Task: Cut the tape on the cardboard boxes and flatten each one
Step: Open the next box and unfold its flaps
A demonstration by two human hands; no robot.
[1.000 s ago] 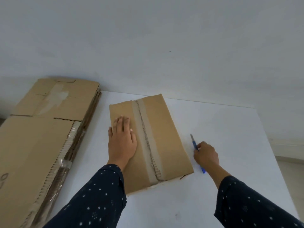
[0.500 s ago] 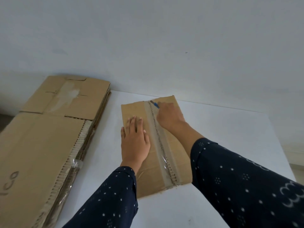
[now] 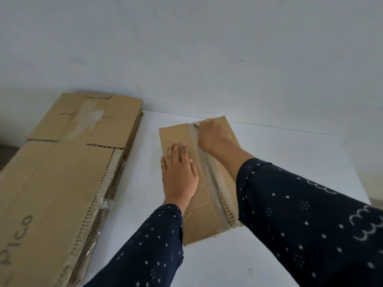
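Observation:
A brown cardboard box (image 3: 230,131) lies on the white table (image 3: 290,162), with a strip of clear tape (image 3: 213,183) running lengthwise down its top seam. My left hand (image 3: 179,175) presses flat on the box's left half, fingers straight. My right hand (image 3: 213,135) is curled round a blue cutter whose handle is hidden in the fist. Its metal blade tip (image 3: 195,127) touches the tape near the box's far end.
A stack of flattened cardboard boxes (image 3: 62,172) lies along the table's left side, with handwriting on the nearest sheet. A plain white wall rises just behind the table. The table's right edge (image 3: 356,172) drops off toward the floor.
My right hand has carried the cutter from the table beside the box to the far end of the tape. My left hand has stayed pressed on the box.

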